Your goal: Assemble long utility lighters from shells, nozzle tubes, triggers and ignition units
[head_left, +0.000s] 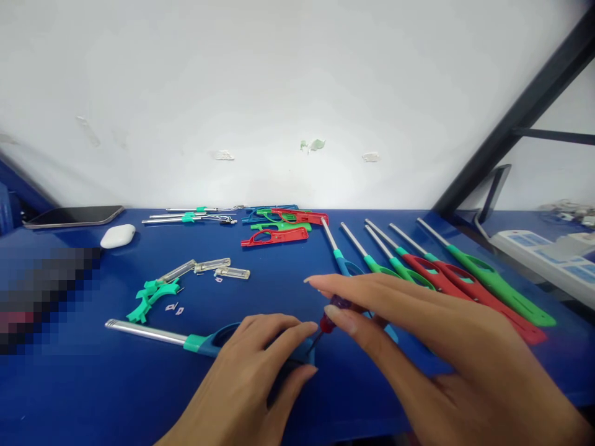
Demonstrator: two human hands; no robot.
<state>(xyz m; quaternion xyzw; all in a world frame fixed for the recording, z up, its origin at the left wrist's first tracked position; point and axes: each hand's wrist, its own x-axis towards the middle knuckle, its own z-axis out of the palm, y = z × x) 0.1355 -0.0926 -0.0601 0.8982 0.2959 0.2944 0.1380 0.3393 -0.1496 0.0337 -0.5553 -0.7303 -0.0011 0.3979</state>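
Note:
My left hand [260, 365] is closed around the handle of a blue gas lighter [204, 344], whose silver barrel points left across the blue table. A short screwdriver [328, 319] with a dark red handle is pinched between the thumb and fingers of my right hand [432, 347]. Its thin tip meets the right end of the lighter's handle, though the exact contact spot is hard to see. Right of my hands lie several assembled lighters, among them a red one [469, 285] and a green one [504, 282], partly covered by my right hand.
Clear fuel tanks [232, 272], green triggers [151, 300] and tiny pale pieces [180, 311] lie left. Farther back are loose barrels [186, 218] and coloured handle halves [276, 235]. A phone [74, 215], a white earbud case [118, 236] and a power strip [543, 260] sit near the sides.

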